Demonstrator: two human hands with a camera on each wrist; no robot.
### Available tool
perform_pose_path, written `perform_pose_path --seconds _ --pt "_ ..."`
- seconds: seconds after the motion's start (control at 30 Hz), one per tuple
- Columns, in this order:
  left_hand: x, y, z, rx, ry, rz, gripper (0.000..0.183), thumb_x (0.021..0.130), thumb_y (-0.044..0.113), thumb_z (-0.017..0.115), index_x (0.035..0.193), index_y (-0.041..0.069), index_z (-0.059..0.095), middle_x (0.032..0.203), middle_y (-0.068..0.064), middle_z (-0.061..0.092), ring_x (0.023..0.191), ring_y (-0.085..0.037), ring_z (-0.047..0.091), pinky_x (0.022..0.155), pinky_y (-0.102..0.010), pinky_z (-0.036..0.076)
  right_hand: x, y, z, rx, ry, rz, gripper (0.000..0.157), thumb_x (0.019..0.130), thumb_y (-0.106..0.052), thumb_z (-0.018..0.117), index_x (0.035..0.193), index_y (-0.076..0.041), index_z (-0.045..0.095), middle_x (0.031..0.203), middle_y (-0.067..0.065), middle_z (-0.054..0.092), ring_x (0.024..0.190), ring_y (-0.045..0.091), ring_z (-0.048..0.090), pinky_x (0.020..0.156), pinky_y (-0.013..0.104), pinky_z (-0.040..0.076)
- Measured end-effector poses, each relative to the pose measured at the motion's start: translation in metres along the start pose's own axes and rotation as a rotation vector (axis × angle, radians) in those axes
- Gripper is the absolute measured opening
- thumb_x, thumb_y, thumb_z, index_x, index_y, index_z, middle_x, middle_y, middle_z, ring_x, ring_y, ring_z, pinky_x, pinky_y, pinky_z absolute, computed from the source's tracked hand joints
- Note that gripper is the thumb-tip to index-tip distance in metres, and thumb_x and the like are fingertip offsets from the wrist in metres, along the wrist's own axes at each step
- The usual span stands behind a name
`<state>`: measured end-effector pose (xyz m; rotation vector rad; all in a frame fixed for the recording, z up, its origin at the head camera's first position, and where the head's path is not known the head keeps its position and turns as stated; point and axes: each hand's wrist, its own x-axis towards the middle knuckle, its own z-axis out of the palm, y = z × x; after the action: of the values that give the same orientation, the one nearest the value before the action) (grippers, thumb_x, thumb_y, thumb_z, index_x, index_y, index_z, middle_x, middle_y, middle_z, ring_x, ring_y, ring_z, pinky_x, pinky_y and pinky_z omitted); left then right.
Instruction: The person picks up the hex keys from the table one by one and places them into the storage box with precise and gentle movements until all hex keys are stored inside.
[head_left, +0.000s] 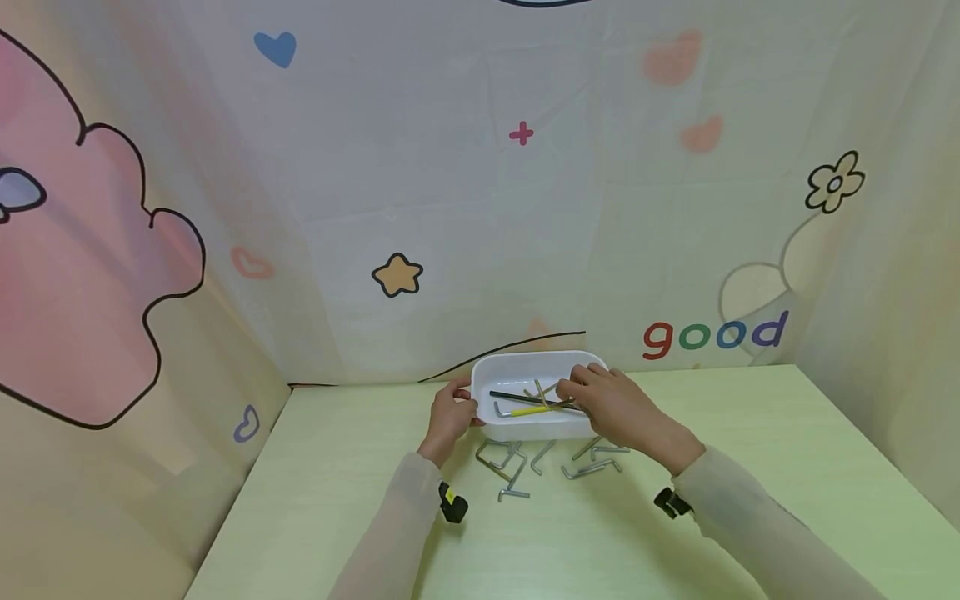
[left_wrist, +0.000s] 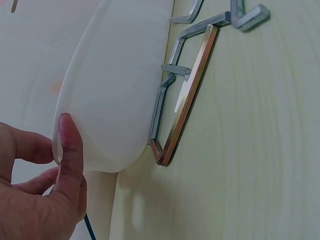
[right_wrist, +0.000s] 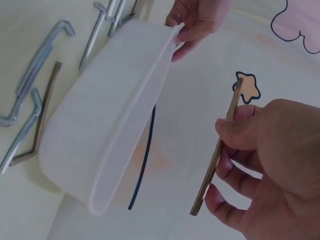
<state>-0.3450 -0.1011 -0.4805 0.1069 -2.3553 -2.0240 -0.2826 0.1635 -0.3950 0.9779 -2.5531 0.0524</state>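
A white plastic tub point(head_left: 517, 429) stands at the back of the table. My left hand point(head_left: 450, 417) pinches its left end, thumb outside the rim in the left wrist view. Over the tub's right part, my right hand point(head_left: 618, 404) holds a bronze-coloured hex key point(right_wrist: 206, 175) between thumb and fingers; only a straight length of it shows. Inside the tub lie a yellow-sleeved hex key point(head_left: 528, 411), a black rod point(head_left: 510, 396) and brass-coloured pieces, partly hidden by the right hand.
Several silver hex keys point(head_left: 592, 471) and a bronze one point(left_wrist: 192, 95) lie loose on the pale wood-grain table point(head_left: 337, 500) in front of the tub. A patterned cloth point(head_left: 480, 208) hangs right behind the tub.
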Motion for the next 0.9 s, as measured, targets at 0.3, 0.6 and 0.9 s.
perform_pose_path --seconds 0.3,0.6,0.9 --pt "-0.001 0.0 0.001 0.004 0.003 0.007 0.053 0.081 -0.008 0.053 0.133 -0.001 0.054 0.095 -0.009 0.048 0.064 -0.015 0.055 0.056 -0.023 0.059 0.019 0.002 0.002 0.048 -0.042 0.051 0.025 0.087 -0.006 0.072 0.105 -0.02 0.064 0.096 0.0 0.061 0.091 0.021 0.057 0.066 0.031 0.048" --pt "0.001 -0.003 0.001 -0.003 -0.008 0.005 0.052 0.083 -0.008 0.053 0.134 -0.001 0.054 0.094 -0.009 0.049 0.065 -0.016 0.057 0.056 -0.023 0.059 0.035 0.012 0.01 0.065 -0.041 0.075 0.023 0.087 -0.005 0.071 0.102 -0.019 0.063 0.092 0.0 0.059 0.092 0.024 0.058 0.064 0.034 0.049" --pt "-0.001 -0.001 0.0 -0.01 -0.002 0.015 0.052 0.082 -0.007 0.052 0.134 -0.003 0.053 0.094 -0.009 0.048 0.063 -0.015 0.057 0.059 -0.028 0.062 0.052 0.016 0.016 0.068 -0.135 0.112 0.022 0.091 -0.004 0.065 0.108 -0.018 0.063 0.098 0.004 0.06 0.099 0.029 0.06 0.069 0.04 0.054"
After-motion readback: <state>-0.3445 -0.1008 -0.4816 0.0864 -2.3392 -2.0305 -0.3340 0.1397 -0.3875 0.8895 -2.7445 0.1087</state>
